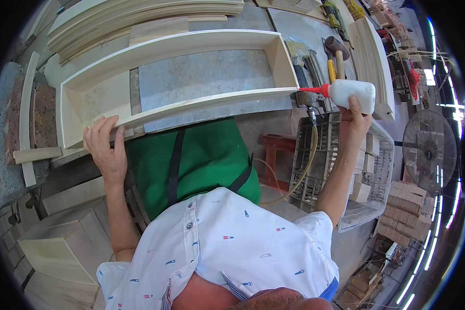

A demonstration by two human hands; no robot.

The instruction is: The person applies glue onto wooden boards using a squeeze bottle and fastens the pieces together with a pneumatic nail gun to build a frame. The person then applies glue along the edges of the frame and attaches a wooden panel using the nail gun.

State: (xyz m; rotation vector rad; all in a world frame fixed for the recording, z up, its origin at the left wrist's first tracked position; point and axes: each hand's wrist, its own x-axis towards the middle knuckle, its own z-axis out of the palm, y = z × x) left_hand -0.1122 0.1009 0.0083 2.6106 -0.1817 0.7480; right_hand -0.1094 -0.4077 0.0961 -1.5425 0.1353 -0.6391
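- Left hand (107, 147): fingers a bit spread, resting on the near rim toward the frame's left end.
- Right hand (355, 116): wrapped around 1 white squeeze bottle (352, 94), lying roughly level. Its red nozzle (318, 90) points at the near right corner; can't tell if it touches.
- 1 wooden frame (191, 44), pale, long and shallow, 4 sides, sitting on the grey table (206, 72) right in front of the person.
- 1 mallet (337, 46) past the right end, plus 1 fan (430, 150) farther off.
- Near rim runs close to the table edge. Stacked boards (150, 20) crowd the far side, a reddish block (45, 111) the left.
- Roomiest bit: bare tabletop inside the frame.
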